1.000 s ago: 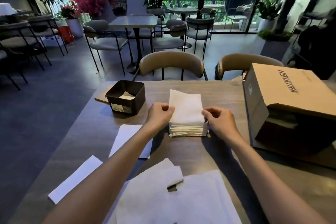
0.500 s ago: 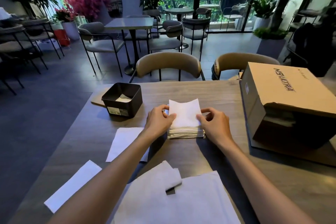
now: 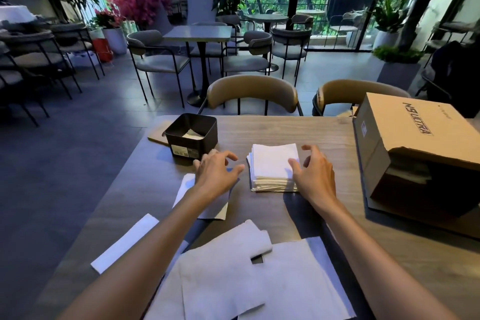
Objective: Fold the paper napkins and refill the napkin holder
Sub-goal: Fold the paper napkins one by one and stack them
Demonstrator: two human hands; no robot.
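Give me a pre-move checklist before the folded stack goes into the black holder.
1. Stack of folded napkins squared up: not ok, its left edges fan out.
2. Left hand free: ok, fingers spread, holding nothing, apart from the stack.
3. Right hand free: ok, open at the stack's right edge, thumb resting on top.
4. Napkin holder has room: ok, only a little white paper lies at its bottom.
5. Path from stack to holder: ok, bare table between them.
6. Unfolded napkins left: not ok, several lie near the person.
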